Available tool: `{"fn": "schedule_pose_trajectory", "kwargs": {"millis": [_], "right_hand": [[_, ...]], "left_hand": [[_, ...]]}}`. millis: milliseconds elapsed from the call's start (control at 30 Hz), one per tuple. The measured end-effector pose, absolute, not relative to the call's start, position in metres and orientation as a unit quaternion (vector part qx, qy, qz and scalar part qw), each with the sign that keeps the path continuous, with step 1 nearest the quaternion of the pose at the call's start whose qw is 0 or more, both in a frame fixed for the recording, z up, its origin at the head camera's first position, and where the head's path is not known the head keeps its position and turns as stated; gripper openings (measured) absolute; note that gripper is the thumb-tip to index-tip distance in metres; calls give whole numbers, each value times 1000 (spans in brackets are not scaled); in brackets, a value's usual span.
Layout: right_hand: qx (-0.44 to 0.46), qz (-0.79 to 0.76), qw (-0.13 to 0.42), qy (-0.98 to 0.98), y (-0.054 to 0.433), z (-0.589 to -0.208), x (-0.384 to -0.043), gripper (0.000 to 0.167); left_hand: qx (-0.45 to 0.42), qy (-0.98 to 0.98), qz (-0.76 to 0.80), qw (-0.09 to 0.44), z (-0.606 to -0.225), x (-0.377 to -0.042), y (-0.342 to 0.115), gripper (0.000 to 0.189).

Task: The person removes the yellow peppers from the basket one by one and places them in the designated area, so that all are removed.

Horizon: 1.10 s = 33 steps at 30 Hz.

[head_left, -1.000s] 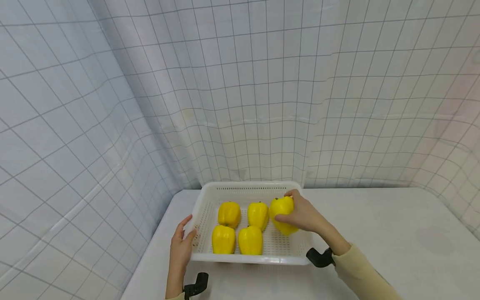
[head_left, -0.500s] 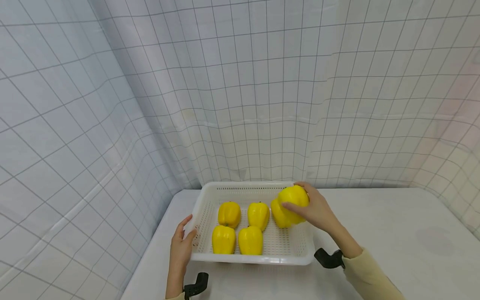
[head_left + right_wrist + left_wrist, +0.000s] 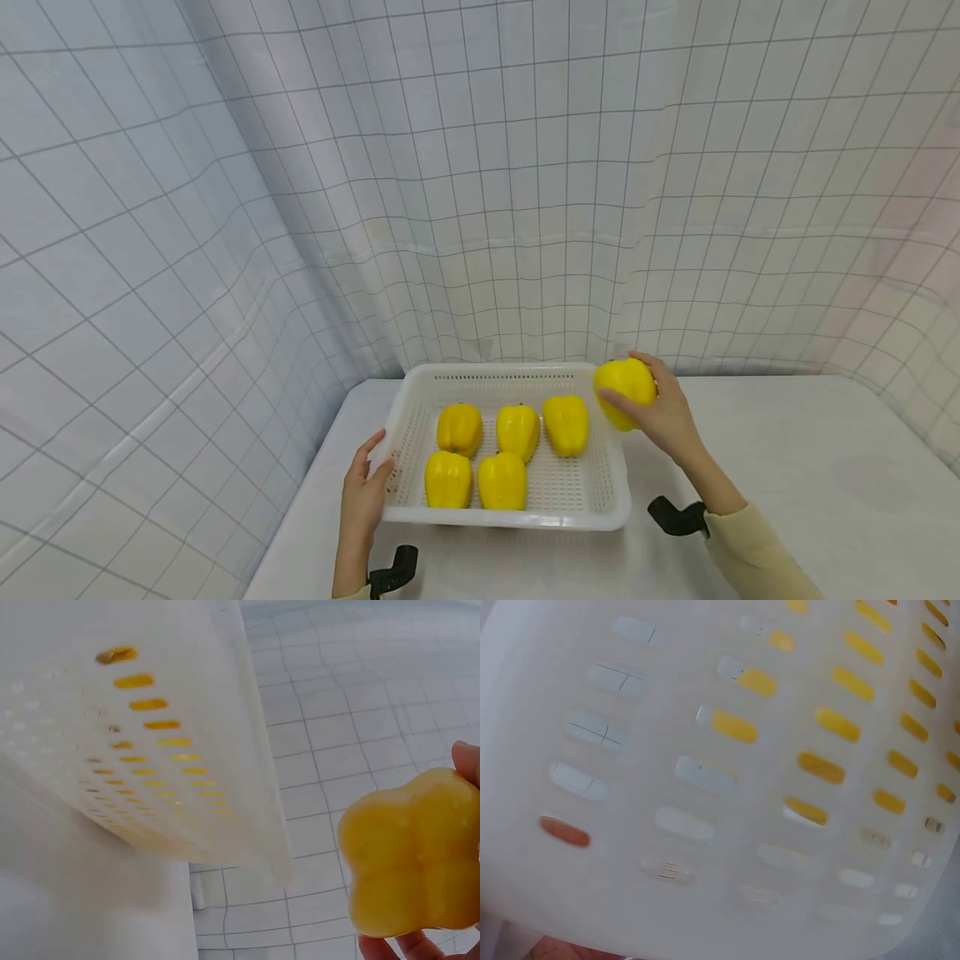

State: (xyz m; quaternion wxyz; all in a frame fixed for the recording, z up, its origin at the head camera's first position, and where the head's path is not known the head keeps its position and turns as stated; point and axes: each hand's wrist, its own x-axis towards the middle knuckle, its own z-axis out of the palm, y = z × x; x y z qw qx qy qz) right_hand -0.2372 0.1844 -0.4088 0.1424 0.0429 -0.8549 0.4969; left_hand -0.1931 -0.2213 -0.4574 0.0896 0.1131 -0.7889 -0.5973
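Head view, from left to right: the person's left hand (image 3: 363, 492) is where it was a second ago, thumb and fingers relaxed and parted at the left rim of the white basket (image 3: 506, 518); whether its grip presses on the plastic cannot be told. The basket stands on the desk (image 3: 787, 467), unmoved. Inside, the rear-left pepper (image 3: 460, 429), front-left pepper (image 3: 448, 481), front-middle pepper (image 3: 502, 482) and rear-middle pepper (image 3: 517, 432) lie as before, long axes running roughly near to far, their stem ends apparently toward the curtain (image 3: 480, 208). Next comes the rear-right pepper (image 3: 566, 425), now in full view because what hid it has shifted; its axis also runs near to far, leaning slightly, the narrower end nearer the person.

Farthest right, the held yellow bell pepper (image 3: 628, 379) has travelled rightward from over the basket to its far right corner, and the right wrist view shows it apart from the wall. That leaves five peppers lying inside and one in the air. Its lobed end faces the wrist camera, so the long axis seems to run away from the wrist. The right hand (image 3: 663, 421) has its grip closed around the sides, thumb opposite fingers.
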Motion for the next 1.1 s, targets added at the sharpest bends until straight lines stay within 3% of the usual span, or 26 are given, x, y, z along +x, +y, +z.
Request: {"fn": "schedule_pose_trajectory", "kwargs": {"millis": [400, 1100], "right_hand": [[-29, 467, 212, -858, 210, -439, -249, 71], [-76, 431, 166, -883, 230, -472, -261, 78]], "left_hand": [[116, -790, -594, 93, -457, -192, -221, 49], [116, -786, -600, 95, -458, -193, -220, 49]]}}
